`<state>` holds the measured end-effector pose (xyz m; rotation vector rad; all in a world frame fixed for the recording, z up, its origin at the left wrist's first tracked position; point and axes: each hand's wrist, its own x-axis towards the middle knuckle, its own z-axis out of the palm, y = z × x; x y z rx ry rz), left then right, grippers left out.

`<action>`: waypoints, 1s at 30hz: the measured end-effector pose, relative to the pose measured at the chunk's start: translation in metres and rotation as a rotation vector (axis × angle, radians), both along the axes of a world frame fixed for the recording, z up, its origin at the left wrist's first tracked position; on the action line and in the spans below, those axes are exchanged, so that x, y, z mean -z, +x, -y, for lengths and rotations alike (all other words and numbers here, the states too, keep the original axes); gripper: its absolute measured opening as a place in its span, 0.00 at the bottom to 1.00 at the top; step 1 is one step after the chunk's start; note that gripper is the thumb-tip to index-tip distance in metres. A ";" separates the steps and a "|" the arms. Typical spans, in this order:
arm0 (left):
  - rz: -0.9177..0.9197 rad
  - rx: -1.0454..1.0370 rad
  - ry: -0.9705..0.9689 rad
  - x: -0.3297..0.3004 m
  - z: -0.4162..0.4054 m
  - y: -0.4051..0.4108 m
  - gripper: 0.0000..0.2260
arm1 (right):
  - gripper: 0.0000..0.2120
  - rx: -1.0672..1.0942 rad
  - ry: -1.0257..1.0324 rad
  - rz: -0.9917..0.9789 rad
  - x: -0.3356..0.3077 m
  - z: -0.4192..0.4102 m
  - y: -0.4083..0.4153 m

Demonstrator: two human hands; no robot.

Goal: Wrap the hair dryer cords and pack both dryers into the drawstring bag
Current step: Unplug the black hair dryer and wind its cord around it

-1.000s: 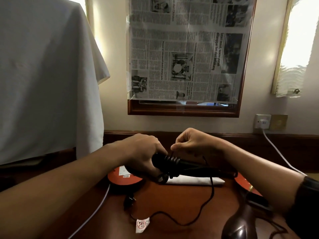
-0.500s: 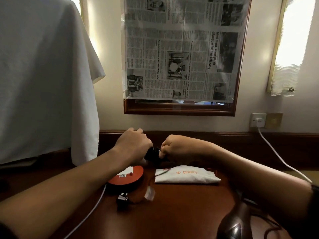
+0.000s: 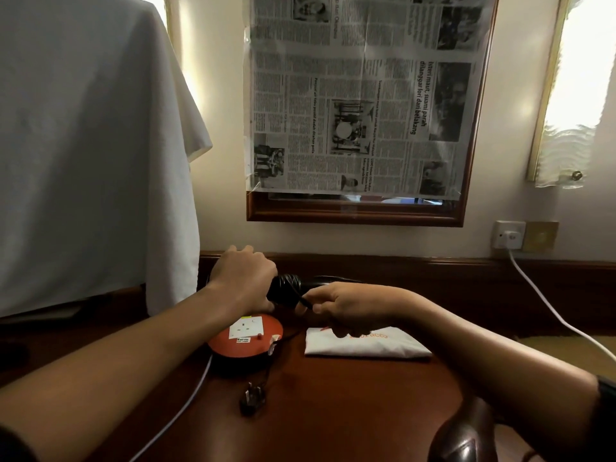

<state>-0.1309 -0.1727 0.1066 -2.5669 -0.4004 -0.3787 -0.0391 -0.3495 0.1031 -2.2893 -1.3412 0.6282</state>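
At the centre of the frame the left hand curls round one end of a black hair dryer, held above the table with its body lying roughly level. The black cord is coiled in glossy loops around the dryer just right of that hand. The right hand meets it from the right, its fingers pinching the cord close against the dryer. From there the cord drops down across the orange extension reel, which lies on the table directly below the left hand, and ends in a black plug lying on the table lower down, near the middle of the frame. A white socket plate sits on top of the reel, and a white cable runs from the reel toward the lower left.

Just right of the reel, under the right hand, a folded white drawstring bag with orange lettering lies flat on the table. In the lower right corner the rounded dark body of a second hair dryer shows partly, cut by the frame edge.

On the wall above, newspaper covers a wood-framed mirror. A white cloth drapes over something tall at the upper left. At the right, a wall socket carries a white plug whose lead trails down toward the right edge.
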 end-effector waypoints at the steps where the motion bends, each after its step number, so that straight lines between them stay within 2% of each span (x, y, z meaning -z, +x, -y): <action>1: -0.006 -0.004 0.048 0.000 0.000 0.000 0.21 | 0.15 0.000 -0.032 -0.019 0.001 0.000 -0.001; 4: -0.005 -0.032 0.181 -0.005 0.000 -0.003 0.17 | 0.17 -0.017 -0.126 -0.014 0.005 0.002 -0.005; 7: 0.044 -0.054 0.229 -0.017 -0.001 -0.006 0.17 | 0.18 -0.042 -0.041 -0.034 0.013 0.000 -0.010; 9: 0.117 -0.069 0.126 -0.022 -0.003 -0.006 0.19 | 0.18 -0.037 0.031 -0.020 0.015 -0.004 -0.008; 12: 0.221 -0.012 -0.211 -0.022 -0.006 -0.005 0.19 | 0.15 -0.059 0.088 -0.088 0.017 -0.008 -0.005; 15: 0.227 0.059 -0.446 -0.023 -0.008 -0.008 0.15 | 0.15 -0.057 0.119 -0.164 0.025 -0.007 0.003; 22: 0.145 0.273 -0.751 -0.027 -0.010 -0.018 0.06 | 0.20 -0.033 0.223 -0.124 0.035 -0.001 0.030; 27: 0.075 0.446 -0.830 -0.028 -0.005 -0.023 0.08 | 0.22 -0.035 0.247 -0.162 0.034 0.001 0.037; 30: -0.032 0.556 -0.868 -0.031 0.006 -0.026 0.06 | 0.19 -0.012 0.268 -0.092 0.029 0.004 0.042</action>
